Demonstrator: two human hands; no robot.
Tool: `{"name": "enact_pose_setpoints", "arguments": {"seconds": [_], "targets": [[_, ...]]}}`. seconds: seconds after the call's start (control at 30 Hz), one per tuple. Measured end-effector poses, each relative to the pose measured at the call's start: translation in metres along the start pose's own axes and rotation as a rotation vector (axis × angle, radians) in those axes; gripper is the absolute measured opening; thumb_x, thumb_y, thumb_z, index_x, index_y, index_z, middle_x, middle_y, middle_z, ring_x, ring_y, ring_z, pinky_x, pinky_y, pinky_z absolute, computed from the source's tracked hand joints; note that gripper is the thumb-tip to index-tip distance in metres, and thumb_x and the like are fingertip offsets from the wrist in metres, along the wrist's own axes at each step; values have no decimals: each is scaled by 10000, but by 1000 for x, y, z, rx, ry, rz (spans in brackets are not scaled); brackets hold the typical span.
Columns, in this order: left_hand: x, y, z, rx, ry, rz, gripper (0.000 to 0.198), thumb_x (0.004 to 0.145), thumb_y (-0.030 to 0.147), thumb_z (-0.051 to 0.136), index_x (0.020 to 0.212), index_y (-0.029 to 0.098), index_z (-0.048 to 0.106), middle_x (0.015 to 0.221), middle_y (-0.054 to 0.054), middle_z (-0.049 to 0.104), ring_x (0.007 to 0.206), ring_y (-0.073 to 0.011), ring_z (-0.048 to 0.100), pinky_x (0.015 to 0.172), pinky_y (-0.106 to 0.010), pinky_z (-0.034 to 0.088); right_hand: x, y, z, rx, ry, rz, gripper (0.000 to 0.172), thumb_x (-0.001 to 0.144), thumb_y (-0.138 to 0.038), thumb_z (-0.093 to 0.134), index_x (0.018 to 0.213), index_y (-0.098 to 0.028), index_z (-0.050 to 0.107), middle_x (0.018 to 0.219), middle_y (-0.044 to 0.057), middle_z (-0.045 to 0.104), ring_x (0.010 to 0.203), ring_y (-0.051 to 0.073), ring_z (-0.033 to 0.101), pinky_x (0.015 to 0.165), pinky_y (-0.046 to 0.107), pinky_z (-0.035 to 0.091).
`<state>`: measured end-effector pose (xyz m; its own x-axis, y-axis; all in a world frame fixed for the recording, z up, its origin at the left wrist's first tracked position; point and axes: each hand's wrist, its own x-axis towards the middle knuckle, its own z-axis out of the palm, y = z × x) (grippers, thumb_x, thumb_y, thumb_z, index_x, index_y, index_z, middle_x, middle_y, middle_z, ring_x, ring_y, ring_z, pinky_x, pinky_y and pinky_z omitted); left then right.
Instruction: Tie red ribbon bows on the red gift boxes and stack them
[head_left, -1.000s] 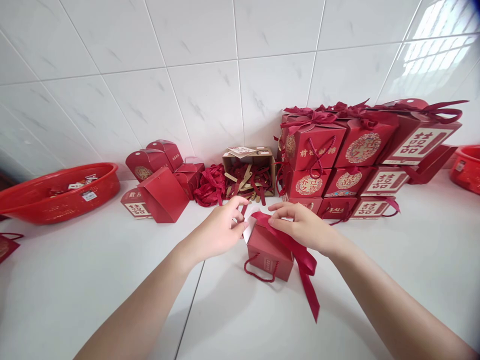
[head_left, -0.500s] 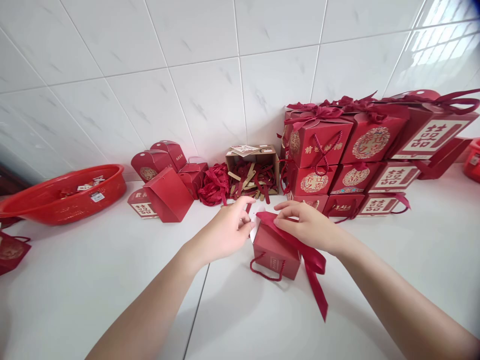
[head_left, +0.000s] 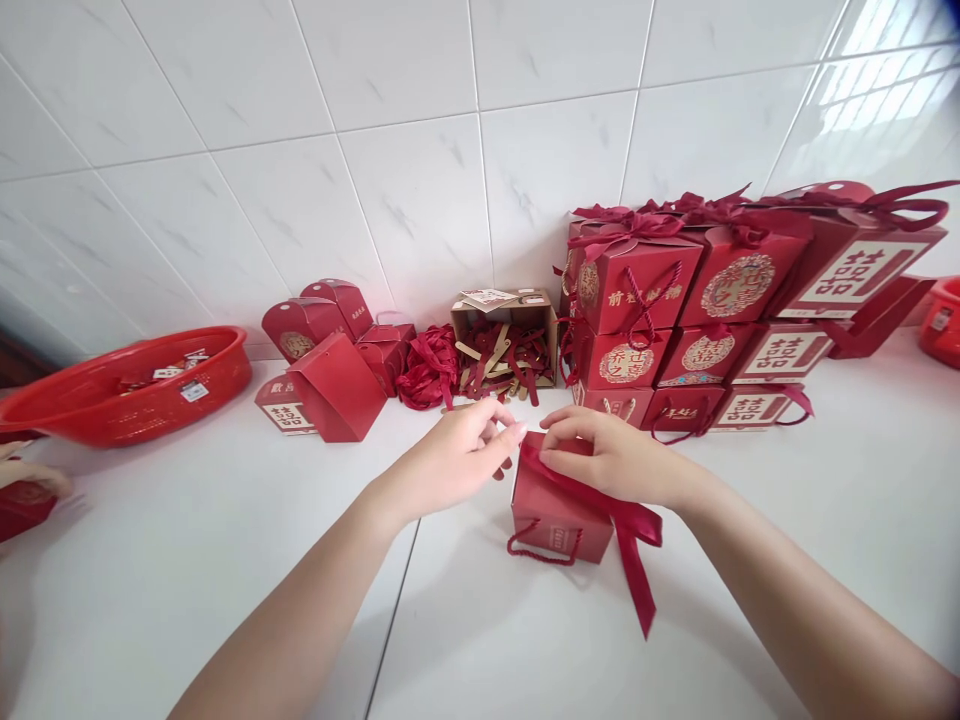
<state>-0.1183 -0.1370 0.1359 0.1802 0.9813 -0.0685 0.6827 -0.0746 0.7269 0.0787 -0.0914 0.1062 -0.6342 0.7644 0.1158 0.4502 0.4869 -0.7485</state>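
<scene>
A small red gift box (head_left: pixel 556 510) with a cord handle stands on the white surface in front of me. A dark red ribbon (head_left: pixel 634 535) lies across its top and trails down its right side. My left hand (head_left: pixel 457 458) pinches the ribbon's end at the box's top left corner. My right hand (head_left: pixel 606 455) rests on the box top with fingers pinched on the same ribbon. The fingertips of both hands nearly touch above the box.
Finished red boxes (head_left: pixel 720 300) with bows are stacked at the back right against the tiled wall. A cardboard box of ribbons and tags (head_left: pixel 504 345) sits behind, loose red ribbons (head_left: pixel 425 368) and unfinished boxes (head_left: pixel 330 375) to its left. Red basins stand far left (head_left: pixel 124 385) and far right (head_left: pixel 941 320).
Both hands have drawn together over the box top and the ribbon now lies flatter across it; the white inside of the box no longer shows. The view shifted slightly left.
</scene>
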Motion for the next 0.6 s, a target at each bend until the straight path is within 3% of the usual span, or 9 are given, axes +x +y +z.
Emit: {"name": "enact_pose_setpoints", "arguments": {"seconds": [0.1,0.2,0.33,0.43,0.5,0.6], "targets": [[6,-3,0,10,12,72,323,876,493,452,749,208,535,703,-3,623,661,-174,613,603,-282,448,1,2,1,-47,24,-1,192,837,-324,526,744,-224,661,1037,38,646,953,230,595,837,351,447],[2,-6,-9,49,4,87,296,868,430,457,683,206,514,686,-5,623,649,-174,604,578,-271,422,-2,-1,-5,-125,63,4,227,854,-358,508,746,-220,652,1096,64,625,1048,260,556,871,385,433],[-7,-27,-24,244,113,-73,227,788,343,517,602,213,524,650,-23,604,683,-229,607,602,-308,404,-15,-14,-25,-158,149,15,225,865,-393,498,797,-224,630,1078,59,614,1033,243,552,799,357,461],[-6,-48,-28,325,242,-164,209,633,269,640,517,205,479,633,-81,577,809,-338,588,698,-407,408,-32,-21,-41,-184,224,50,218,866,-399,500,839,-234,640,999,40,646,893,214,596,757,345,469],[0,-54,-23,284,287,-116,138,599,262,671,640,198,555,824,-136,621,1003,-389,531,815,-462,393,-43,-19,-45,-196,215,120,244,865,-425,505,837,-237,657,969,45,670,858,224,614,744,355,473],[12,-48,-6,130,268,31,307,740,374,587,995,205,558,1136,-117,577,1138,-302,478,939,-414,376,-53,-4,-37,-111,189,230,334,865,-505,508,1003,-243,661,1111,75,662,1011,283,606,849,404,462]]}}
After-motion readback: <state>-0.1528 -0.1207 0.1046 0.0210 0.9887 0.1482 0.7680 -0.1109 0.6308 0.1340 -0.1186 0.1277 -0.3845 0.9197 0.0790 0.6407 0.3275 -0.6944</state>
